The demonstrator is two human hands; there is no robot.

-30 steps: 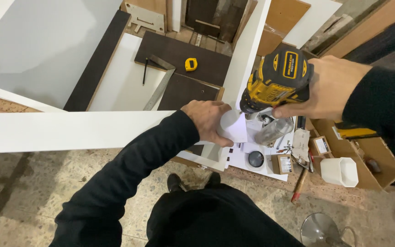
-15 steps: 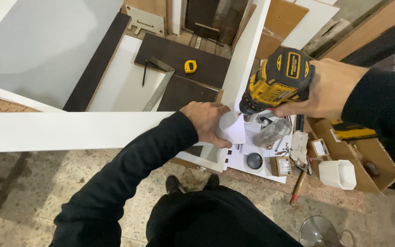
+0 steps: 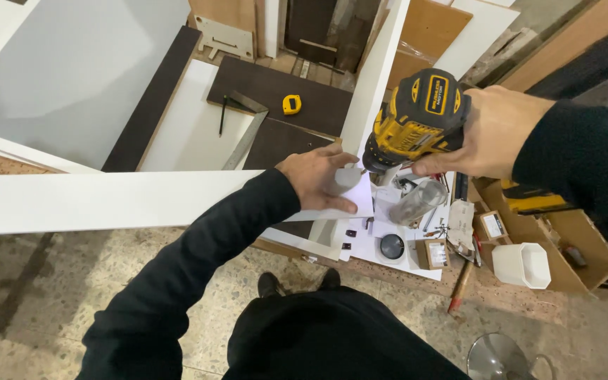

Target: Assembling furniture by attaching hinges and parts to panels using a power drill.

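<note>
Driving the yellow drill, clenched in right hand, beside left hand pressing flat, ungrasping, on white board; likely needing steady straight pressure

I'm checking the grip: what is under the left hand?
The left hand lies flat on the end of a long white board, beside the drill. The board's surface beneath the palm is covered.
</note>
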